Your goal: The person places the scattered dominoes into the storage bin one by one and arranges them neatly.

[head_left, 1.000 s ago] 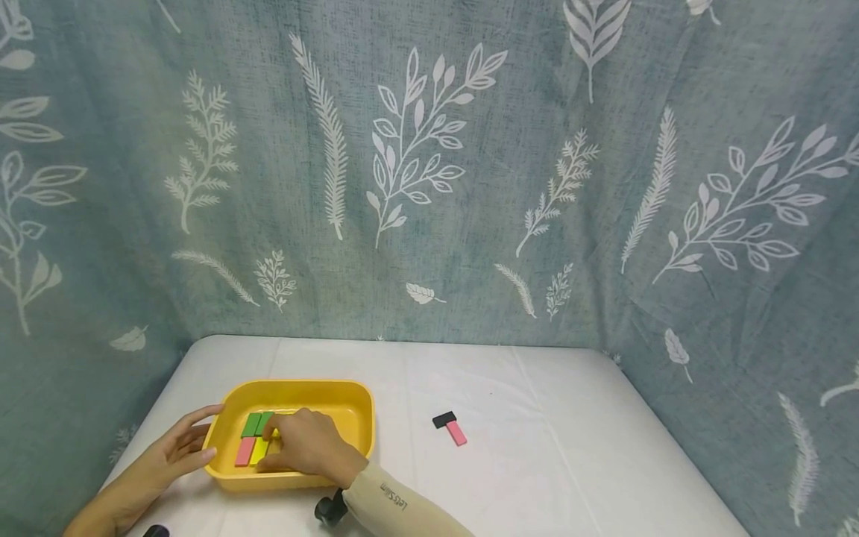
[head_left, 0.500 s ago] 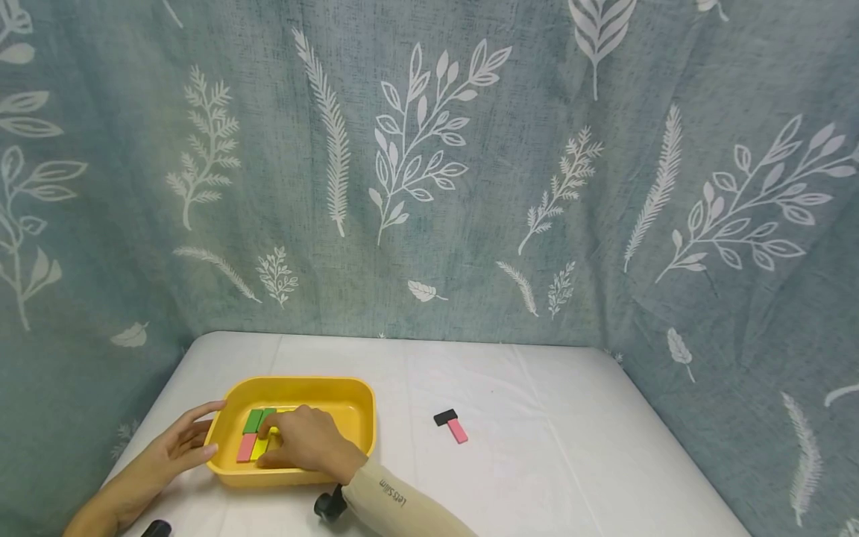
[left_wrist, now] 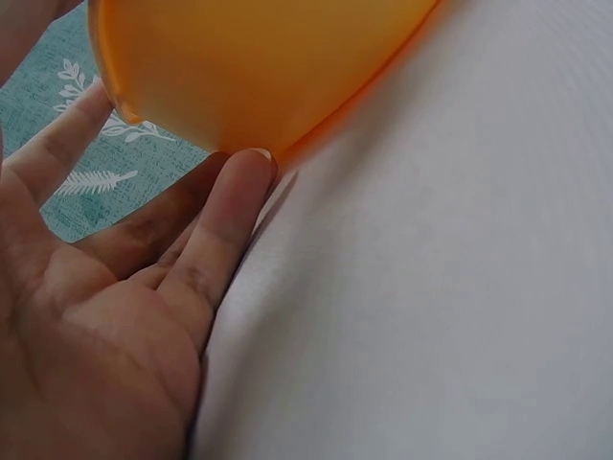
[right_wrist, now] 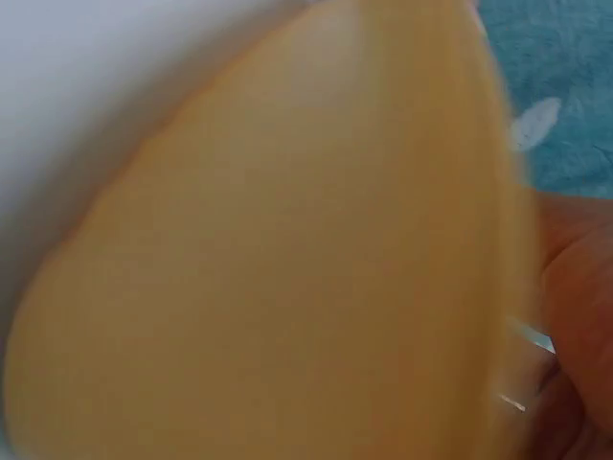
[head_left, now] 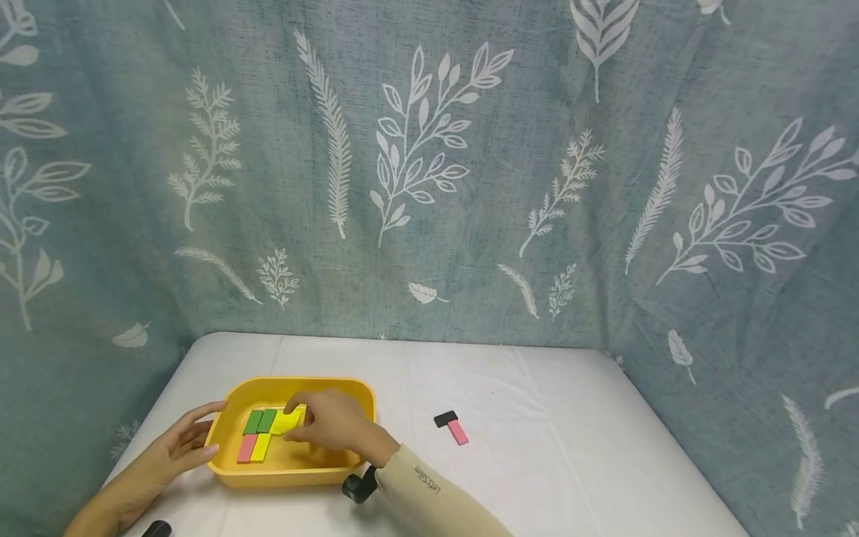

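A yellow plastic tray (head_left: 268,481) sits on the left part of the white table. Inside it, two green tiles (head_left: 259,421) lie side by side at the back, with bright yellow tiles (head_left: 285,421) to their right. In front of the green ones are a pink tile (head_left: 246,449) and another yellow tile (head_left: 260,448). My left hand (head_left: 176,449) touches the tray's left end with spread fingers; the left wrist view shows fingertips against its wall. My right hand (head_left: 335,424) is over the tray, thumb and index finger apart beside the back yellow tiles. Its other fingers are hidden.
A black tile (head_left: 445,419) and a pink tile (head_left: 458,432) lie on the white table (head_left: 537,447) to the tray's right. A patterned curtain (head_left: 429,186) hangs behind and at both sides. A small black object (head_left: 157,529) is at the front left edge.
My right hand has moved right and slightly back, away from the front yellow tile, uncovering it and the back yellow tiles. The left hand stays at the tray's end.
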The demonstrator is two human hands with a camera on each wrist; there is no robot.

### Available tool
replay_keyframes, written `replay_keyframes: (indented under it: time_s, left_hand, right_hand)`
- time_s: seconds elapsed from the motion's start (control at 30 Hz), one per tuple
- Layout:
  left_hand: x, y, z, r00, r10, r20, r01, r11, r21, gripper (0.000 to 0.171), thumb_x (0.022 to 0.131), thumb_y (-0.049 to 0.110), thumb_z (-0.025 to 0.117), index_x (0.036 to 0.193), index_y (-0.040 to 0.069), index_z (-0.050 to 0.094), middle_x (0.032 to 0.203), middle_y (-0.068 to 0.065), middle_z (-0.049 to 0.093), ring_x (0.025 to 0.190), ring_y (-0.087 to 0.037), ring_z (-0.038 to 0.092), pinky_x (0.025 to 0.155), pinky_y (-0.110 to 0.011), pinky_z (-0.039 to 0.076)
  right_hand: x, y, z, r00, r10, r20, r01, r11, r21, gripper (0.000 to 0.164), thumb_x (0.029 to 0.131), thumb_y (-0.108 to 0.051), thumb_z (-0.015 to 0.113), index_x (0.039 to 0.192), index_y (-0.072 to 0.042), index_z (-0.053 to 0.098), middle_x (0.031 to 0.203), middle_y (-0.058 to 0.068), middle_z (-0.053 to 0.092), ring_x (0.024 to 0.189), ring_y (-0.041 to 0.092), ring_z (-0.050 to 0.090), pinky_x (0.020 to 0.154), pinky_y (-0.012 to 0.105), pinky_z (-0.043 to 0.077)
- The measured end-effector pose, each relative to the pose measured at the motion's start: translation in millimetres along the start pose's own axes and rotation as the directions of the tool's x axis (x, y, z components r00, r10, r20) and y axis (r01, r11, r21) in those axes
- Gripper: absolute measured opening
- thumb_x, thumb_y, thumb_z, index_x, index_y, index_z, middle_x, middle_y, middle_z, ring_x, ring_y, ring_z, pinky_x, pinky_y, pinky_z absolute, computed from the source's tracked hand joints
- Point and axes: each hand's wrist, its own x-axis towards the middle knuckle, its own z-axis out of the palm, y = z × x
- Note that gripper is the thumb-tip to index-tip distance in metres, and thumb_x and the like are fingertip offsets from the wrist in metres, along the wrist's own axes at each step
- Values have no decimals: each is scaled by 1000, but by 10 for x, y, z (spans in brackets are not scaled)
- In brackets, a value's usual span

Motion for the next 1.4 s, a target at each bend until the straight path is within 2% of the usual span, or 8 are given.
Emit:
replay_keyframes:
  time_s: [0.2, 0.37, 0.63, 0.8, 0.97, 1.1, 1.3, 1.4]
  left_hand:
    - [14, 14, 2, 1000, -24, -7, 24, 1000, 13, 77, 104, 31, 64, 163, 16, 18, 159, -27, 31, 138, -38, 41, 99, -38, 48]
    - [23, 8, 1, 999, -43, -14, 43, 999, 23, 78, 104, 32, 64, 164, 15, 16, 158, -29, 30, 139, -43, 39, 103, -49, 46]
    - [31, -32, -16, 1000, -25, 6, 25, 1000, 3, 76, 105, 29, 62, 164, 16, 16, 159, -29, 29, 138, -37, 41, 93, -31, 49]
    - [31, -27, 0, 999, -33, -6, 33, 999, 12, 77, 104, 31, 63, 164, 16, 16, 158, -29, 31, 137, -38, 42, 98, -38, 49]
    - [26, -13, 2, 1000, -23, 0, 23, 1000, 9, 76, 104, 30, 62, 164, 16, 16, 159, -29, 30, 136, -34, 44, 94, -31, 48]
    - [14, -7, 8, 1000, -15, 1, 15, 1000, 5, 75, 105, 29, 62, 164, 16, 17, 159, -28, 29, 133, -27, 46, 91, -26, 48]
    - [0, -13, 14, 1000, -10, 4, 10, 1000, -5, 75, 105, 28, 62, 164, 17, 17, 159, -29, 29, 121, -6, 48, 89, -21, 48]
    - [-2, -18, 16, 1000, -7, 6, 7, 1000, -3, 76, 105, 28, 62, 164, 17, 17, 160, -29, 28, 122, -5, 48, 89, -20, 48]
  right_hand:
    - [-166, 199, -243, 997, -35, -64, 37, 999, 19, 36, 93, -39, 78, 122, -19, 72, 72, -18, 59, 61, -1, 53, 59, 17, 43]
    - [-336, 397, -410, 995, -11, -96, 18, 997, 72, 37, 92, -36, 79, 122, -17, 72, 73, -15, 59, 60, 2, 52, 55, 18, 43]
    - [-601, 752, -562, 988, 18, -152, 1, 993, 120, 36, 91, -34, 81, 121, -16, 72, 73, -13, 60, 55, 5, 50, 53, 20, 41]
    - [-789, 978, -620, 984, 64, -164, -36, 985, 167, 33, 91, -33, 81, 119, -19, 72, 72, -12, 62, 55, 7, 52, 53, 22, 44]
    - [-989, 1213, -669, 979, 111, -173, -81, 982, 171, 33, 91, -36, 81, 120, -25, 71, 74, -12, 63, 54, 8, 54, 51, 24, 46]
    - [-1146, 1389, -699, 975, 120, -187, -88, 981, 172, 33, 91, -34, 80, 121, -23, 71, 74, -12, 64, 55, 8, 54, 51, 25, 46]
    - [-1372, 1611, -694, 972, 151, -182, -111, 971, 212, 33, 92, -26, 80, 122, -18, 70, 73, -5, 69, 55, 12, 59, 54, 26, 44]
    - [-1468, 1729, -665, 971, 158, -182, -119, 971, 208, 34, 92, -25, 80, 123, -15, 69, 72, -2, 70, 55, 12, 58, 54, 26, 43]
